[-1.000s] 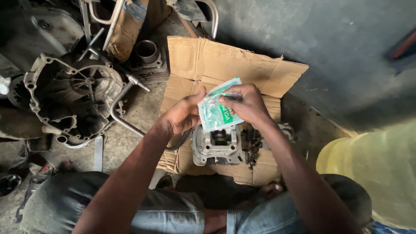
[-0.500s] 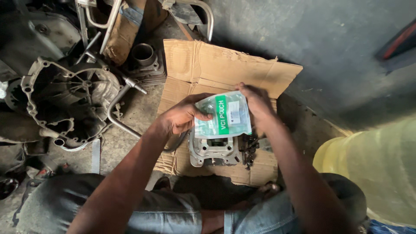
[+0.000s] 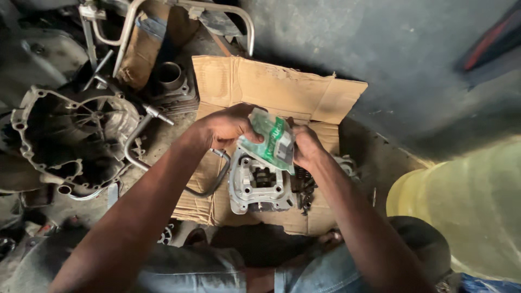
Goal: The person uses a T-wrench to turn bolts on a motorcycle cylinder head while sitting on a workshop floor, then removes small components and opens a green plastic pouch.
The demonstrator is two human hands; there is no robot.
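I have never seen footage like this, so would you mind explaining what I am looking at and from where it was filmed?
There is no machine here: a person wears a camera on the head, so the one view looks down along their own arms. The left hand and the right hand together hold a small clear plastic packet with green printing. Below it a grey metal engine part rests on a flattened cardboard sheet on the floor. To the left lie a large metal engine casing and a bent metal tube. A yellow container is at the right edge, out of focus.
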